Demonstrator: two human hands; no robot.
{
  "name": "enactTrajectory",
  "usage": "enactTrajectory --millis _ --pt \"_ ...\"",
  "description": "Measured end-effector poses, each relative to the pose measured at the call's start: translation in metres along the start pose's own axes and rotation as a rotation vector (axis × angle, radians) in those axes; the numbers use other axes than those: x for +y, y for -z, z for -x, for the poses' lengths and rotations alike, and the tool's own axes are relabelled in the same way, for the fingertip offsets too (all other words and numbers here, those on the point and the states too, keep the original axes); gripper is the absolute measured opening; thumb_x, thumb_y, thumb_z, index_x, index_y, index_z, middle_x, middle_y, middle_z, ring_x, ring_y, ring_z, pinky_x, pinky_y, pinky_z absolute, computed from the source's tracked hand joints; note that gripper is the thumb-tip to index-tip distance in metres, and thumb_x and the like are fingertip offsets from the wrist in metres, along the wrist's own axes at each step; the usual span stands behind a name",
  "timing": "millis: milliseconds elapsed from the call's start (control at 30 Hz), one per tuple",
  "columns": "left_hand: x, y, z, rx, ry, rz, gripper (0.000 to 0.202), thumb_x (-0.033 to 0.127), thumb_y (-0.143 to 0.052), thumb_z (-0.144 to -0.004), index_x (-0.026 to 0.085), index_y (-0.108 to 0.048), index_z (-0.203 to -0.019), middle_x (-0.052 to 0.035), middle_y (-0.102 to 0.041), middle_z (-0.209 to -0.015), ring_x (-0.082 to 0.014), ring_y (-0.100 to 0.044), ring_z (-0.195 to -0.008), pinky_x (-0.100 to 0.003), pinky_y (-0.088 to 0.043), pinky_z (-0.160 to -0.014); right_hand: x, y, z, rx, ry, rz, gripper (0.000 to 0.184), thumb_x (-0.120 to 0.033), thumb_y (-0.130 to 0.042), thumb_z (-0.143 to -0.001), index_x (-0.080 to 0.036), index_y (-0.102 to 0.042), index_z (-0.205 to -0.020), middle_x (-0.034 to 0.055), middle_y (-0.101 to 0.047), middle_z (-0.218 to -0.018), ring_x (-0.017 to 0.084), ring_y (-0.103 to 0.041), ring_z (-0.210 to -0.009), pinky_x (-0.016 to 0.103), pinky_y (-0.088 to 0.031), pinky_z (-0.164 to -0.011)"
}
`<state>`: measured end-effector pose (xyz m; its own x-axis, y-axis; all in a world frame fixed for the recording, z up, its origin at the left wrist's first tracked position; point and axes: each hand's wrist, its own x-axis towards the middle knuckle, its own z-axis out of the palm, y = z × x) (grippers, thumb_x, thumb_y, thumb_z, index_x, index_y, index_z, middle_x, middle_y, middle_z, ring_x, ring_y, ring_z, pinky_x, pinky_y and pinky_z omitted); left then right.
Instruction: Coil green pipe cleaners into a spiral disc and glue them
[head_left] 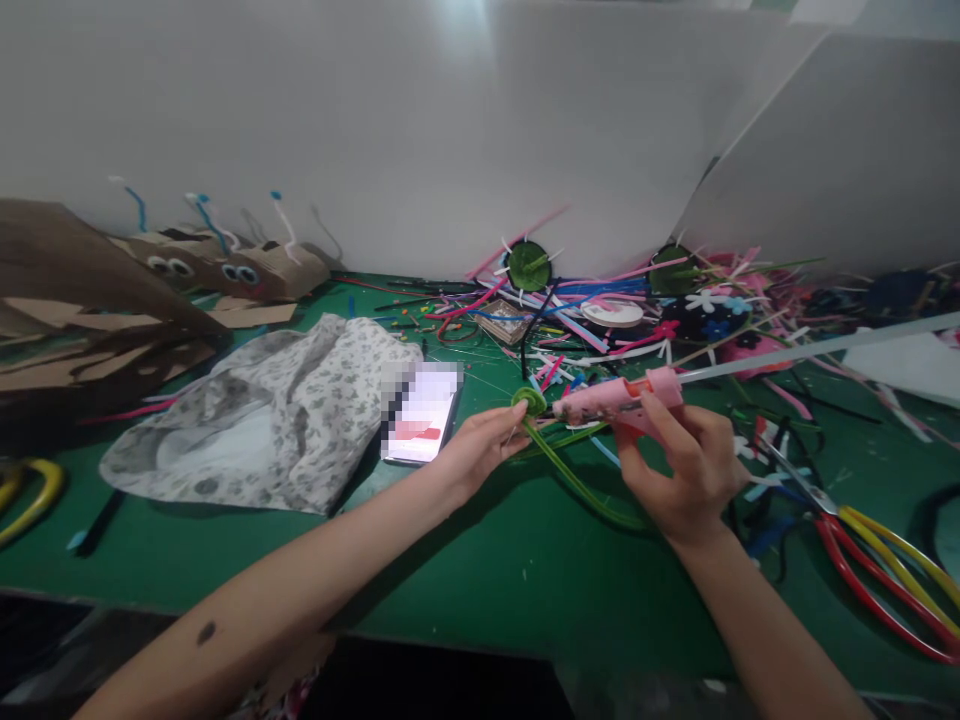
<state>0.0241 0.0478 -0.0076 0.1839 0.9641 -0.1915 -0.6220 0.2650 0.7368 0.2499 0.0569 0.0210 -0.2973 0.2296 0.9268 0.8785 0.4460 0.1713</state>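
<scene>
My left hand (pixel 491 440) pinches a small green coil of pipe cleaner (pixel 530 402), from which long green strands (pixel 581 485) trail down to the right. In my right hand (pixel 682 465) is a pink hot glue gun (pixel 600 402), held with the fingers wrapped round its grip. Its dark nozzle points left and meets or nearly meets the coil; I cannot tell whether they touch. A long translucent glue stick (pixel 810 350) sticks out of the gun's back end. Part of the grip is hidden behind my fingers.
Loose pipe cleaners (pixel 570 300) are heaped along the wall. Red-and-yellow-handled scissors (pixel 862 540) lie at right, yellow handles (pixel 34 500) at far left. A lit phone (pixel 426 415) lies beside a patterned cloth (pixel 300 410). Cardboard figures with googly eyes (pixel 262 270) stand at back left.
</scene>
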Motion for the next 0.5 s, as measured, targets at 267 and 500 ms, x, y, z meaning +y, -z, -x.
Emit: enactTrajectory --millis 267,500 --pt "0.0004 -0.0003 0.0007 -0.031 -0.004 -0.011 0.017 0.033 -0.077 -0.074 0.019 -0.075 -0.082 -0.0025 -0.075 -0.084 -0.0161 -0.065 -0.088 -0.03 -0.043 -0.092 0.0021 0.0006 0.0007 -0.005 0.01 0.008 0.059 -0.02 -0.072 -0.072 -0.032 -0.049 -0.125 0.0035 -0.059 -0.091 0.017 -0.061 -0.072 0.026 -0.045 -0.057" --pt "0.0 0.0014 -0.0005 -0.034 -0.004 -0.013 0.016 0.032 -0.074 -0.078 0.018 -0.075 -0.086 -0.0024 -0.075 -0.088 -0.0152 -0.065 -0.09 -0.03 -0.044 -0.093 0.0052 0.0 0.002 -0.016 -0.084 -0.011 0.055 -0.021 -0.071 -0.073 -0.033 -0.051 -0.123 0.0036 -0.06 -0.09 0.018 -0.061 -0.072 0.026 -0.044 -0.056"
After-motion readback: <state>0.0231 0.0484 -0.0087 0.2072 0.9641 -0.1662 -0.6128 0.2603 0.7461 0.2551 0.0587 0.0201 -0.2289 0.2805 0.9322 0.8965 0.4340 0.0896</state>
